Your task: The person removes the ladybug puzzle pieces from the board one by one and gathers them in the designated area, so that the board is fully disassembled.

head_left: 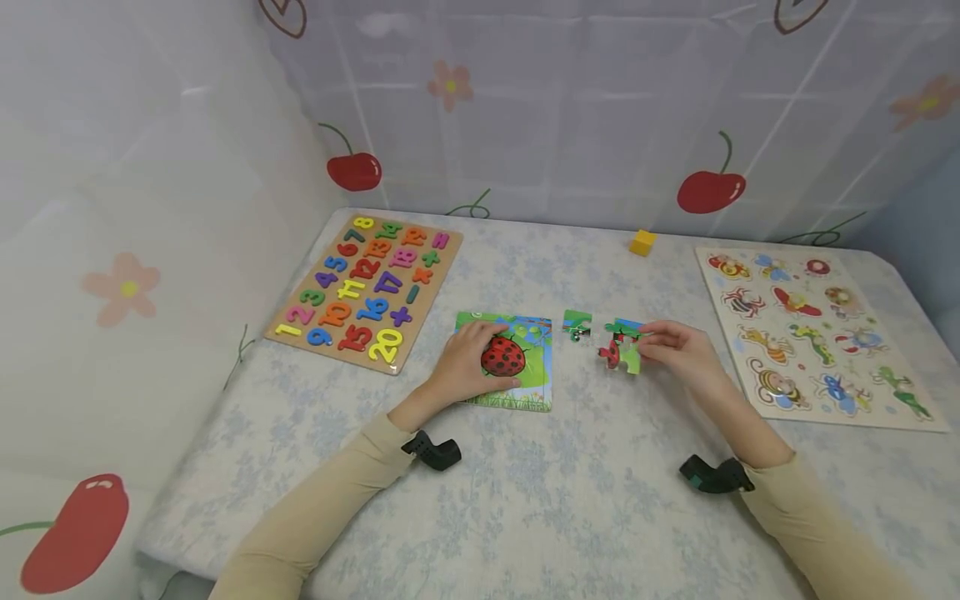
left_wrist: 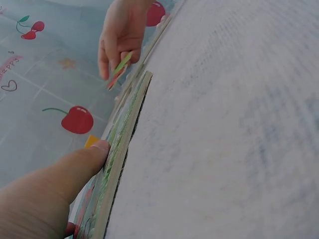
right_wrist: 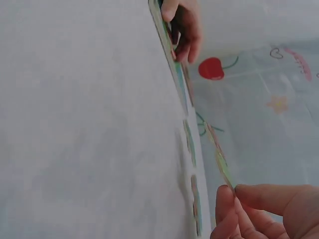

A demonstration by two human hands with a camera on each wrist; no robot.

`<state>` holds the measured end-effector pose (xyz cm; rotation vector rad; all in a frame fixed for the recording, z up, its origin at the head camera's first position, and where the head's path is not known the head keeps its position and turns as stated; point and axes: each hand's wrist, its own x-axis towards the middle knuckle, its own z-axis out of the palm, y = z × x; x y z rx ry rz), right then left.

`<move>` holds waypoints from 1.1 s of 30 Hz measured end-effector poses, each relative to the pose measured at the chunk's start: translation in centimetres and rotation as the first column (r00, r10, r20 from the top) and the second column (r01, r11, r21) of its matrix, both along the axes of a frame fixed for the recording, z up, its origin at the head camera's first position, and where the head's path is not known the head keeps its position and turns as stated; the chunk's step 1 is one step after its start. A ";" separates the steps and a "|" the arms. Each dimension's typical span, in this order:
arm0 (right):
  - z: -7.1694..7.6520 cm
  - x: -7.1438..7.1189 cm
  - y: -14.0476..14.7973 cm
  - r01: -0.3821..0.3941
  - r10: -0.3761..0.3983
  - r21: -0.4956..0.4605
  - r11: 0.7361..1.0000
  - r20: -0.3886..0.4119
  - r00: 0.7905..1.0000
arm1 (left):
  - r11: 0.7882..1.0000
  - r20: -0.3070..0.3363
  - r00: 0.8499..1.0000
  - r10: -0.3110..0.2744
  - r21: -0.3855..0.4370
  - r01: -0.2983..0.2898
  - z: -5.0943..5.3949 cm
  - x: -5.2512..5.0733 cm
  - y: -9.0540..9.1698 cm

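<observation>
A ladybug puzzle board [head_left: 534, 392] lies flat on the table, with my left hand [head_left: 468, 362] resting over its left part. In the left wrist view the left thumb [left_wrist: 89, 162] touches the top of the board near its edge. My right hand [head_left: 686, 358] pinches a red and green puzzle piece [head_left: 632, 357] between thumb and fingers. The right wrist view has this piece [right_wrist: 222, 162] raised off the tabletop and tilted. One loose puzzle piece [head_left: 577, 322] lies to the right of the board. Another loose piece [head_left: 626, 325] is partly covered by the held one.
A wooden number board [head_left: 412, 333] with colored digits lies at the left. On the right is a white board with insect pictures [head_left: 813, 379]. A small yellow block [head_left: 642, 242] sits near the back edge, before a hanging curtain [head_left: 555, 125] printed with cherries.
</observation>
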<state>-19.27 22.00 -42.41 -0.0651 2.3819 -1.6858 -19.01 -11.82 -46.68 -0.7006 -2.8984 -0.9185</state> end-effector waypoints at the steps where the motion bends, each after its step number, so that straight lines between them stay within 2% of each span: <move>1: -0.1 0.4 1.0 0.011 -0.011 0.020 1.000 -0.002 1.000 | 1.000 0.000 1.000 -0.001 0.003 0.001 0.0 0.0 0.0; 7: -0.4 2.2 5.4 0.063 -0.061 0.122 0.991 -0.022 0.998 | 1.000 -0.011 1.000 -0.002 0.008 0.002 0.1 0.1 -0.1; 11: -0.5 2.6 6.3 0.030 -0.022 0.239 0.971 -0.038 0.999 | 1.000 -0.004 1.000 -0.002 0.007 0.002 0.2 0.1 -0.1; 14: -0.5 2.7 6.4 0.009 0.004 0.289 0.957 -0.043 0.999 | 1.000 0.011 1.000 -0.005 0.011 0.005 0.3 0.2 -0.1; 26: 0.4 2.8 5.9 0.006 0.010 0.309 0.951 -0.052 0.999 | 1.000 0.009 1.000 -0.003 0.006 0.003 0.5 0.1 0.0; 30: 1.4 2.1 4.7 -0.043 0.050 0.251 0.967 -0.018 0.999 | 1.000 0.011 1.000 0.001 0.004 -0.001 0.5 0.2 0.0; 33: 2.0 1.4 2.7 -0.102 0.103 0.181 0.978 0.002 0.995 | 1.000 0.010 1.000 0.007 0.022 -0.007 0.4 0.1 0.0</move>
